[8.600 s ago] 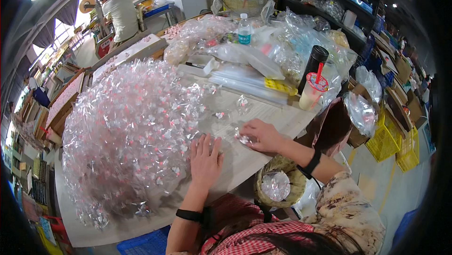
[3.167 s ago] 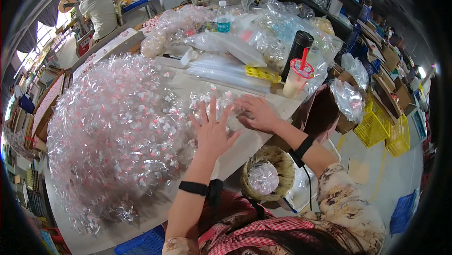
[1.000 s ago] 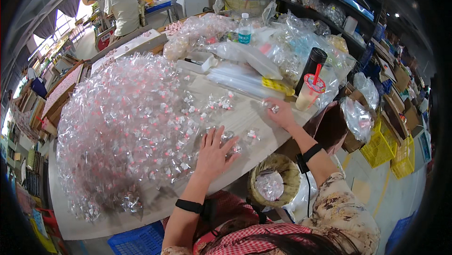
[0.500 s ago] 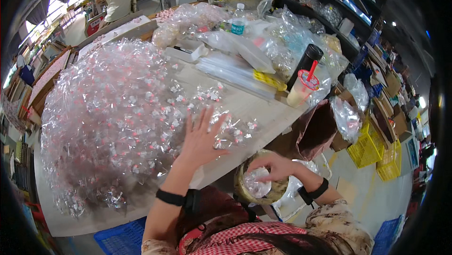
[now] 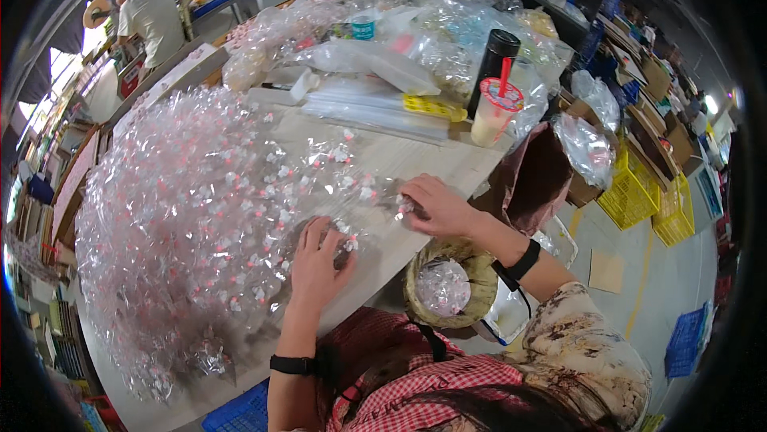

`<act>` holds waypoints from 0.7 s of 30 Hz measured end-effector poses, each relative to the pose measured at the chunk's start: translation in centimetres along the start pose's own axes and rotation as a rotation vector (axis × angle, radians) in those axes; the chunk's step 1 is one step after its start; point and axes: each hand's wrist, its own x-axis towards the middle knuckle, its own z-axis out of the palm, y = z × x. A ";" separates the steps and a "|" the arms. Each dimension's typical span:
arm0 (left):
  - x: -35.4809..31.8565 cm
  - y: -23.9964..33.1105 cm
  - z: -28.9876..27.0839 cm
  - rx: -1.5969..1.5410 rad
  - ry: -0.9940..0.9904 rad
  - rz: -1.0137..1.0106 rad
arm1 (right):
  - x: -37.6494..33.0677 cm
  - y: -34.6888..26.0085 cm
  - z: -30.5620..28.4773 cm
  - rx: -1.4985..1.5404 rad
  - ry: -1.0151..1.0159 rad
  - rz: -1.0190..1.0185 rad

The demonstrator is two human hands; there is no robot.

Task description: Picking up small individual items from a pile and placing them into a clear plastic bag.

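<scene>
A big heap of small clear-wrapped packets (image 5: pixel 192 208) with white and pink pieces inside covers the left of the table, and loose ones trail off to the right. My left hand (image 5: pixel 318 264) rests at the heap's right edge, fingers bent and apart beside a few loose packets (image 5: pixel 350 242). Near the table's right edge, my right hand (image 5: pixel 441 210) has its fingers closed around a small wrapped packet (image 5: pixel 403 207), partly covered by the fingertips. Below it, beside the table, is a round tub (image 5: pixel 415 292) with clear packets (image 5: pixel 442 287) inside.
Flat clear plastic sleeves (image 5: pixel 375 116) lie farther back, with a black tumbler (image 5: pixel 495 65), a drink cup with a red straw (image 5: pixel 495 116) and a water bottle (image 5: pixel 362 17). A dark red bag (image 5: pixel 543 176) stands open at the right; yellow crates (image 5: pixel 631 192) are beyond. Another person (image 5: pixel 152 21) sits far left.
My right hand has moved from over the tub up to the table edge and closed on a packet. My left hand has drawn nearer and its fingers have bent. The view has shifted.
</scene>
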 end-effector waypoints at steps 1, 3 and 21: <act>0.0 -0.1 0.1 -0.018 0.000 0.007 | 0.1 0.0 0.2 0.006 -0.005 -0.008; -0.2 -0.4 0.0 -0.008 0.013 0.002 | 0.3 0.0 0.2 -0.056 0.088 -0.066; -0.6 -0.5 -0.1 0.022 0.038 0.026 | 5.1 3.0 -2.5 1.510 0.375 1.066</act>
